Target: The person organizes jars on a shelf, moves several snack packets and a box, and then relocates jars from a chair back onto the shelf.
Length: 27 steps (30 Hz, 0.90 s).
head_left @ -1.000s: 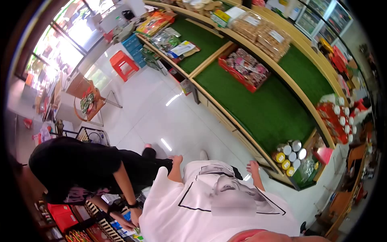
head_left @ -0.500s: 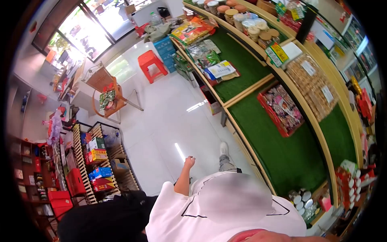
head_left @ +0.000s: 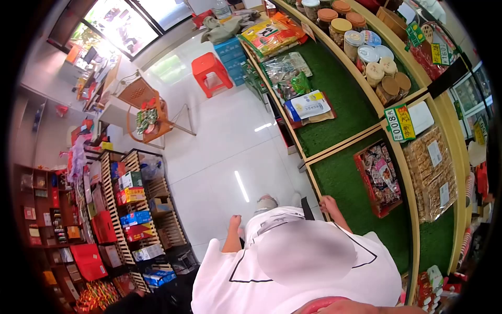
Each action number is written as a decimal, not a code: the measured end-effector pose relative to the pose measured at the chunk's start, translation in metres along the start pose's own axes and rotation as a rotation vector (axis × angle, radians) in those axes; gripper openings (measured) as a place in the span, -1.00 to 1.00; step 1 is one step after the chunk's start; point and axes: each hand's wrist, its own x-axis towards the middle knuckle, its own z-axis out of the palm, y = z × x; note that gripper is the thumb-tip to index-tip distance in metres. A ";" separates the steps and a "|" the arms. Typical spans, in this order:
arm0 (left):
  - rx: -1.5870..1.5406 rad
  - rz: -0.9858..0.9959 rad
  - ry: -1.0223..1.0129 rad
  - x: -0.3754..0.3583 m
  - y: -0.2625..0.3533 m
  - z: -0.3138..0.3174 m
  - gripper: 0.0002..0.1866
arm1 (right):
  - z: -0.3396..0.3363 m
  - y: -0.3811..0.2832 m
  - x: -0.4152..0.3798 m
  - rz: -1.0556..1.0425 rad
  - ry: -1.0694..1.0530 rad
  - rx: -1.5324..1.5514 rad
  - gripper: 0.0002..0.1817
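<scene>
My left hand [head_left: 235, 222] hangs beside my white shirt [head_left: 219, 272] over the tiled floor [head_left: 209, 180], fingers curled into a loose fist with nothing showing in it. On the other side, my right hand [head_left: 328, 204] is closed too, right at the edge of the green-lined shelf [head_left: 334, 178] in this view. A short black strip [head_left: 307, 208] shows just left of the right hand. Nearest to that hand on the shelf is a red tray of small wrapped packets [head_left: 377, 178].
Several jars [head_left: 366, 55] and bagged goods [head_left: 272, 39] line the right-hand shelves. A red stool [head_left: 211, 70] stands by stacked blue boxes [head_left: 230, 57]. On the left are a folding chair [head_left: 144, 112], a slatted rack with boxes [head_left: 133, 196] and a person's dark clothing [head_left: 162, 298].
The view has moved forward along the aisle. My right hand has come into sight beside the shelf, and my left hand sits slightly lower and further left.
</scene>
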 end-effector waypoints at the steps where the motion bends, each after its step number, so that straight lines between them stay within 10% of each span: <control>1: 0.011 -0.047 -0.048 0.014 -0.007 0.001 -0.42 | 0.010 -0.025 0.000 -0.061 0.044 -0.039 -0.65; 9: 0.006 -0.209 -0.258 0.124 0.109 -0.068 -0.40 | 0.062 -0.052 0.002 0.057 0.357 -0.079 -0.55; 14: 0.129 0.194 -0.176 0.241 0.214 -0.111 -0.48 | 0.116 -0.006 -0.026 0.322 0.424 -0.157 -0.60; 17: 0.125 0.408 -0.132 0.279 0.303 -0.127 -0.50 | 0.149 0.055 0.010 0.119 0.411 0.041 -0.69; 24: 0.294 0.639 -0.219 0.320 0.469 -0.091 -0.56 | 0.195 0.059 0.079 -0.222 0.359 -0.540 -0.70; 27: 0.255 0.714 -0.287 0.341 0.500 -0.049 -0.58 | 0.206 0.057 0.117 -0.017 0.434 0.163 -0.58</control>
